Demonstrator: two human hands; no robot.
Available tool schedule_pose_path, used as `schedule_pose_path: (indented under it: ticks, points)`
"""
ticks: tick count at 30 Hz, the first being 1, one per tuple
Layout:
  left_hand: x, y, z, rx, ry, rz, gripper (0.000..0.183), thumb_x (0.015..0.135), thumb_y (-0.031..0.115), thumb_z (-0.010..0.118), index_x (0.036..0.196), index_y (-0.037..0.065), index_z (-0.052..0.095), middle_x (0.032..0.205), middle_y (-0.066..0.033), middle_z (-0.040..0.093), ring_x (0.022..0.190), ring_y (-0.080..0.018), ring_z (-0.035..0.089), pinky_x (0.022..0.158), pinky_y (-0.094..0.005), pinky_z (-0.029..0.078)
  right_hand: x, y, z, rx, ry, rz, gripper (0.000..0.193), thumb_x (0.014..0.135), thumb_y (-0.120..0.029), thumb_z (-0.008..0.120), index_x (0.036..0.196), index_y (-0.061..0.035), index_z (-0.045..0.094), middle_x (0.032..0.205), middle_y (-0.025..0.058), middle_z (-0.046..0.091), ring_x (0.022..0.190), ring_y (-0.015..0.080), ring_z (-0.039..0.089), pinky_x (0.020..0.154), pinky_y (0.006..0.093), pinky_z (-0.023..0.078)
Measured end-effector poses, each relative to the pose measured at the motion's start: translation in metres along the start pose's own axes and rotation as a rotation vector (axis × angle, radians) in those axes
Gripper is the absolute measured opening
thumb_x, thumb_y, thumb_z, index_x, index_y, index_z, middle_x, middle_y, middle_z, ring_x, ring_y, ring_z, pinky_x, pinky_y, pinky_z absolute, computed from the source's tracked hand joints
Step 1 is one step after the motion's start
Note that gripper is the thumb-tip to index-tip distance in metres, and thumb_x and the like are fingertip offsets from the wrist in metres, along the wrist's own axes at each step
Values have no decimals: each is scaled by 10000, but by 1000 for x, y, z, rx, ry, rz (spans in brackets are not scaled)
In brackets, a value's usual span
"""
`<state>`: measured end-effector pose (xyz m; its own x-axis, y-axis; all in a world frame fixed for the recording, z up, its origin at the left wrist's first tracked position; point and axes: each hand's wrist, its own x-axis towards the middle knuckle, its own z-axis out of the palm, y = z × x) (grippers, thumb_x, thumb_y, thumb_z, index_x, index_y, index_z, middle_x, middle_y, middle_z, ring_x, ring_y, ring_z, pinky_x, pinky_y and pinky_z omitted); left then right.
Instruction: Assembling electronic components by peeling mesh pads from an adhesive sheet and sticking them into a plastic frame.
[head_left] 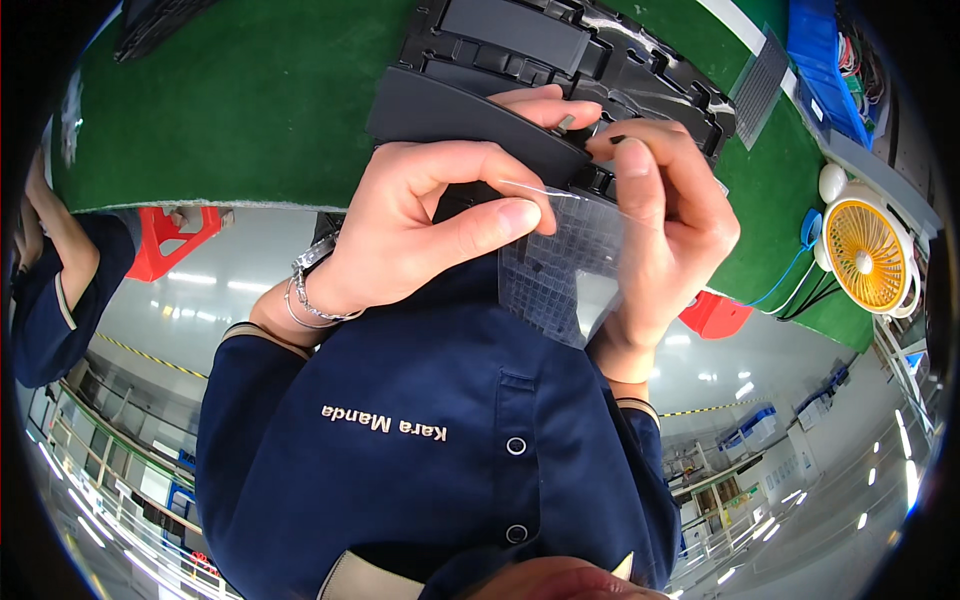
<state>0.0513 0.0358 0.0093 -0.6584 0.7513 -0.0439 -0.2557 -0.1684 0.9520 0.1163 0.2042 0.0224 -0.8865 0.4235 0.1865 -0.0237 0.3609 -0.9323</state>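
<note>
My left hand pinches a clear plastic sheet between thumb and index finger; the sheet carries a grid of small squares and hangs in front of my shirt. Other fingers of that hand reach behind a long, curved black plastic panel. Close to those fingertips shows a small greyish piece. Over the panel's right end, my right hand has its thumb and index finger closed on a tiny black piece. The sheet's right edge runs behind or against my right palm; which, I cannot tell.
A black moulded tray with another black panel lies on the green table. To the right are a yellow-and-white fan, cables and a blue bin. Red stools stand below; another person's arm is at left.
</note>
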Motion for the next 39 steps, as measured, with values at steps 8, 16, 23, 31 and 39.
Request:
schedule_pose_path:
  ticks: [8, 16, 23, 31, 39]
  points:
    - [4, -1, 3, 146, -28, 137, 64, 846, 42, 614, 811, 4, 651, 831, -52, 685, 1228, -285, 516, 1074, -452, 321, -4, -3, 3, 20, -84, 144, 74, 818, -49, 676, 805, 17, 644, 620, 13, 528, 510, 75, 388, 473, 234, 308]
    - [4, -2, 5, 141, -13, 139, 65, 842, 55, 633, 811, 7, 663, 848, -60, 682, 1210, -281, 530, 1052, -429, 346, -4, -5, 3, 26, -74, 180, 76, 823, -47, 676, 800, 18, 643, 609, 9, 521, 515, 63, 391, 471, 227, 302]
    - [3, 0, -2, 178, -106, 96, 118, 827, 82, 608, 824, -31, 641, 1258, -278, 535, 1304, -351, 401, 971, -395, 384, -3, -10, 2, 23, -90, 243, 74, 818, -38, 675, 797, 25, 644, 609, 7, 526, 518, 58, 390, 470, 226, 300]
    - [3, 1, 0, 185, -73, 103, 117, 819, 86, 614, 812, -25, 649, 1262, -268, 537, 1275, -347, 433, 981, -395, 376, -2, -4, 2, 15, -101, 171, 66, 811, -32, 673, 800, 27, 645, 610, 8, 527, 516, 59, 386, 470, 227, 296]
    - [2, 3, 1, 175, -80, 82, 110, 817, 79, 608, 801, -20, 652, 1277, -270, 526, 1253, -335, 455, 971, -385, 380, -1, -6, -1, 68, -110, 197, 61, 809, -27, 663, 802, 30, 641, 620, 9, 526, 534, 53, 407, 481, 220, 308]
